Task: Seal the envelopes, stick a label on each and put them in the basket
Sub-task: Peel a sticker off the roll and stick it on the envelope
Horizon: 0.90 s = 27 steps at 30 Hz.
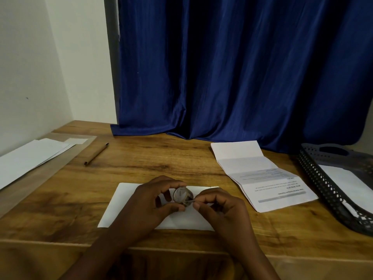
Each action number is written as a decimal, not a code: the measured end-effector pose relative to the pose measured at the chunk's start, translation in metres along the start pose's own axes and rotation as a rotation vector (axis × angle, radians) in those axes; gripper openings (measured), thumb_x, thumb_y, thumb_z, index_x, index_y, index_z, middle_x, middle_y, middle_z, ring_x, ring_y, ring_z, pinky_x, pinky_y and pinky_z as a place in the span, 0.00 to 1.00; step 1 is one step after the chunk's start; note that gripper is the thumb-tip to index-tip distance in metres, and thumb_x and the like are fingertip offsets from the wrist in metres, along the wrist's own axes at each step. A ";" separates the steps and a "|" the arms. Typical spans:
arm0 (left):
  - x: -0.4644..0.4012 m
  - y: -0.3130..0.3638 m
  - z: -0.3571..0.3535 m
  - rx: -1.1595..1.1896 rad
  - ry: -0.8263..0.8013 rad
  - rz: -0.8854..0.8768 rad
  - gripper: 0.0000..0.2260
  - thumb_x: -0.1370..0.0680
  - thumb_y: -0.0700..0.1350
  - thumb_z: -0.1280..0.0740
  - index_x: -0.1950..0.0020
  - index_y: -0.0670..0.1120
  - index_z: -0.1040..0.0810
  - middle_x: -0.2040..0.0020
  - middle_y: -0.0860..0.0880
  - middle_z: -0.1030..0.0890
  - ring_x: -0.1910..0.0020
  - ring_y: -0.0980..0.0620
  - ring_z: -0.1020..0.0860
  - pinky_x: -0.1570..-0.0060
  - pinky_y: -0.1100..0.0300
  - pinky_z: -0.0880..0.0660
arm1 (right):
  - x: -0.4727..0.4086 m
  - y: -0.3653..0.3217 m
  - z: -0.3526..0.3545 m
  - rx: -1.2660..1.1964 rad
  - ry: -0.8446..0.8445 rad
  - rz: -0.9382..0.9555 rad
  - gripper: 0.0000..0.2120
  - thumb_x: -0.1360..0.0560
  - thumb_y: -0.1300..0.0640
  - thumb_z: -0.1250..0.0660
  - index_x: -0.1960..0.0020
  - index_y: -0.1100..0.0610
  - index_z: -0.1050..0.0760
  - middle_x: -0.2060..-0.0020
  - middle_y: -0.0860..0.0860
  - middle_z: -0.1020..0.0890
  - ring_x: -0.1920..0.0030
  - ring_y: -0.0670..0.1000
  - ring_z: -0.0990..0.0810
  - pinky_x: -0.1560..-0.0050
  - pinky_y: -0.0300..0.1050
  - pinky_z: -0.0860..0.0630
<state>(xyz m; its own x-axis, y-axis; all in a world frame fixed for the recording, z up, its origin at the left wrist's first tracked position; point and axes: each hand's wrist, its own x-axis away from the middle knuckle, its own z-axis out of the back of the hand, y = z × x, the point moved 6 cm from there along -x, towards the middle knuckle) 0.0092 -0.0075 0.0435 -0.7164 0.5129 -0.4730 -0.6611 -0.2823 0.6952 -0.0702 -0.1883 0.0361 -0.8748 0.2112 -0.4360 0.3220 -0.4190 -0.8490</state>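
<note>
White envelope [125, 207] lies flat near the table's front edge; dark basket [323, 182] far right.

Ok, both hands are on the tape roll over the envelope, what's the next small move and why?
Probably pull a short strip free: the left hand grips the tape roll while the right hand pinches its loose end, just above the envelope that waits for sealing.

We count: one envelope [129, 203] on the desk [161, 158], one tape roll [182, 195] over it, one pen [96, 154] to its left, one unfolded letter [260, 174] to its right, one basket [323, 178] further right holding one white sheet [343, 182]. Far left of the envelope: stack of white papers [30, 160], count unclear.
</note>
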 end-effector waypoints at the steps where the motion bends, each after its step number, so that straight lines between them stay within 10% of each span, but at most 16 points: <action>1: 0.000 0.000 0.000 0.001 0.007 -0.003 0.22 0.29 0.49 0.21 0.38 0.64 0.19 0.42 0.64 0.20 0.46 0.55 0.20 0.51 0.62 0.22 | 0.000 0.000 0.000 -0.003 -0.001 0.005 0.07 0.28 0.55 0.24 0.56 0.43 0.15 0.54 0.42 0.15 0.49 0.47 0.17 0.53 0.38 0.20; 27: -0.001 -0.013 0.001 0.012 0.046 0.025 0.18 0.28 0.52 0.22 0.40 0.64 0.19 0.43 0.66 0.20 0.46 0.58 0.20 0.52 0.68 0.23 | 0.001 -0.001 0.014 -0.160 0.091 -0.081 0.08 0.26 0.61 0.26 0.58 0.49 0.14 0.59 0.46 0.13 0.57 0.43 0.16 0.58 0.32 0.23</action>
<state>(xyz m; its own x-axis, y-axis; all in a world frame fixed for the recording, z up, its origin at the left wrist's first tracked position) 0.0192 -0.0041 0.0351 -0.7424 0.4679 -0.4795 -0.6402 -0.2847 0.7135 -0.0764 -0.1996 0.0404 -0.8660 0.3209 -0.3836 0.3118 -0.2533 -0.9158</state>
